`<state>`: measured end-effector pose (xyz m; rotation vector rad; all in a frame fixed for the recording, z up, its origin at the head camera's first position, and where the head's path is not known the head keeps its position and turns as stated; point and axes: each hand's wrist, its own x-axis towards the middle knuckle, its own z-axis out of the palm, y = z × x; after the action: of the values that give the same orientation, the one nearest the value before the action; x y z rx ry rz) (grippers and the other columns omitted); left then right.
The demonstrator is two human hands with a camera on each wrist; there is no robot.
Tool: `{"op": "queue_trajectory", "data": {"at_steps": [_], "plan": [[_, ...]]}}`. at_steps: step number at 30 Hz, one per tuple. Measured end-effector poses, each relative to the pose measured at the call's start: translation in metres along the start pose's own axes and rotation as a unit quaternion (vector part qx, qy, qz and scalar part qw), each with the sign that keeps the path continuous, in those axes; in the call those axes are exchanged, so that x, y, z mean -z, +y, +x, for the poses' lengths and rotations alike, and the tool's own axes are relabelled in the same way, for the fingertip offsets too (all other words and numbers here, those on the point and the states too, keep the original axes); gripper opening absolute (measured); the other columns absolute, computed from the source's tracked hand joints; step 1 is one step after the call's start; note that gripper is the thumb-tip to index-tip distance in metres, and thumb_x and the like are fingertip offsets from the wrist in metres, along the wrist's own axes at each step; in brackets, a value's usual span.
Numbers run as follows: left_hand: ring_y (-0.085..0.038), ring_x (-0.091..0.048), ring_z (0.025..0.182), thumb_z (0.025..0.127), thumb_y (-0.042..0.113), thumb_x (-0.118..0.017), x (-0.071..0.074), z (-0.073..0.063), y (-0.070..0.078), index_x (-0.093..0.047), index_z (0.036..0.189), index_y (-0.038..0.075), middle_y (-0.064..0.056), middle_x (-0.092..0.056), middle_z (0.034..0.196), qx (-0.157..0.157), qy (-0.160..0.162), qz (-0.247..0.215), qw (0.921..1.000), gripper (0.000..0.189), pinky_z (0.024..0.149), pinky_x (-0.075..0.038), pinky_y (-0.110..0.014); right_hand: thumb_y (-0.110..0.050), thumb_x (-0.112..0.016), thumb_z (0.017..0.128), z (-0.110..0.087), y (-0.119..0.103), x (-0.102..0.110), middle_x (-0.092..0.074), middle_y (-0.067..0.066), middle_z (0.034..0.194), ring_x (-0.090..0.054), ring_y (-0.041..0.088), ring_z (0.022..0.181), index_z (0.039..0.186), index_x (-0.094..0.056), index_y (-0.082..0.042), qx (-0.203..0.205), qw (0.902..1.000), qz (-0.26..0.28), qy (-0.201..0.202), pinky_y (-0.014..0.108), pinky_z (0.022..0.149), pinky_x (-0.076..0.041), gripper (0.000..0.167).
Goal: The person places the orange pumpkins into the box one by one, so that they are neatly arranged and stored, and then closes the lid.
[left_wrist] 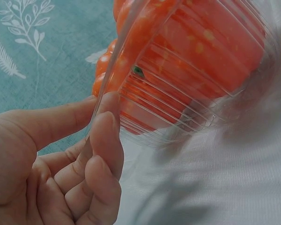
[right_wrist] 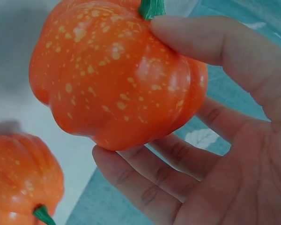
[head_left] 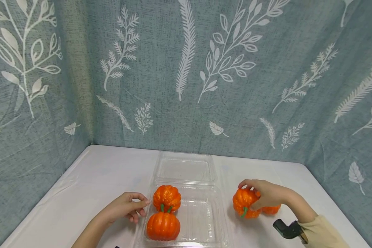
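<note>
My right hand [head_left: 268, 194] grips a small orange toy pumpkin [head_left: 244, 203] with a green stem, to the right of a clear plastic clamshell box [head_left: 198, 220]. In the right wrist view the thumb lies beside the stem and the fingers curl under the speckled pumpkin [right_wrist: 117, 79]. My left hand [head_left: 125, 208] pinches the box's left rim between thumb and fingers, as the left wrist view shows. Inside the box's left half sit two pumpkins, a rear one [head_left: 166, 197] and a front one [head_left: 163, 226], their stems facing each other.
Another pumpkin [head_left: 271, 209] rests on the white table [head_left: 111, 165], partly hidden behind the right hand. The box's lid [head_left: 186, 168] lies folded back toward the leaf-patterned curtain [head_left: 161, 69]. A black strap piece [head_left: 287, 229] is on the right wrist.
</note>
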<state>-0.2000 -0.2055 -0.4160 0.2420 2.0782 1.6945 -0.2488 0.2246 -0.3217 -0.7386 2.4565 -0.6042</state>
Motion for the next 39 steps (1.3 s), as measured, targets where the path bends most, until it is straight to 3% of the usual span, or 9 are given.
{"op": "queue_trajectory", "data": {"at_steps": [18,26,39], "plan": [[-0.004,-0.054,0.047,0.091,0.03,-0.057,0.0,0.0,0.0,-0.057,0.102,-0.004,0.0,-0.062,0.066,0.004,0.006,0.008,0.9999,0.036,0.048,-0.044,-0.018,-0.012,-0.071,0.078,-0.001,-0.025,0.019,-0.054,0.011,0.114,-0.054,0.026,0.101,0.123,-0.048,-0.011,0.038,0.9987,-0.027,0.02,0.036,0.08,-0.049,0.051],[-0.004,-0.054,0.047,0.092,0.029,-0.056,0.001,0.001,0.0,-0.056,0.102,-0.005,0.0,-0.063,0.066,0.002,0.0,0.005,1.0,0.036,0.048,-0.044,-0.017,-0.012,-0.07,0.08,0.008,-0.045,0.02,-0.053,0.008,0.116,-0.053,0.024,0.102,0.125,-0.047,-0.011,0.055,0.9978,-0.034,0.016,0.033,0.081,-0.048,0.051],[-0.004,-0.053,0.047,0.092,0.03,-0.057,0.0,0.001,-0.001,-0.057,0.102,-0.005,0.001,-0.062,0.066,0.0,0.002,0.006,1.0,0.036,0.047,-0.044,-0.017,-0.014,-0.069,0.081,0.036,-0.066,0.006,-0.054,0.006,0.118,-0.054,0.018,0.1,0.128,-0.048,-0.008,0.117,0.9918,-0.051,0.009,0.026,0.079,-0.048,0.051]]}}
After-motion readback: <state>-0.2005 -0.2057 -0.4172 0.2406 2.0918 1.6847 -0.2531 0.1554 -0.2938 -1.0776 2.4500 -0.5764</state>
